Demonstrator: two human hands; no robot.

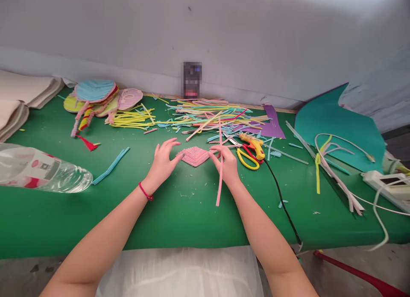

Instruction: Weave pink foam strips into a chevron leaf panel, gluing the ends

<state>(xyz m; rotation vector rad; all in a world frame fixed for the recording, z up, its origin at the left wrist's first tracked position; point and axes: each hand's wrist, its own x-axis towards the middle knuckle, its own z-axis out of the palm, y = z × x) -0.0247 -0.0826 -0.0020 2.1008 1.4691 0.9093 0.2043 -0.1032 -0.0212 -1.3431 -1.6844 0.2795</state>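
Note:
A pink diamond-shaped piece of folded, ridged strips [194,156] lies flat on the green table between my hands. My left hand [164,161] is at its left corner, fingers spread, the thumb tip at the edge. My right hand [226,163] is at the right corner, its fingers closed on a long pink pipe cleaner [219,183]. That pipe cleaner runs from above the hand down towards the front of the table. Beyond the right hand lie scissors with yellow and red handles [247,162] and a yellow hot glue gun [253,144].
A pile of coloured pipe cleaners [208,113] lies along the back. Finished fans [96,92] are stacked at back left, near a plastic bottle on its side [45,169]. A black cord [282,198] crosses the right side, with a teal sheet [339,130] and a power strip [389,183] beyond.

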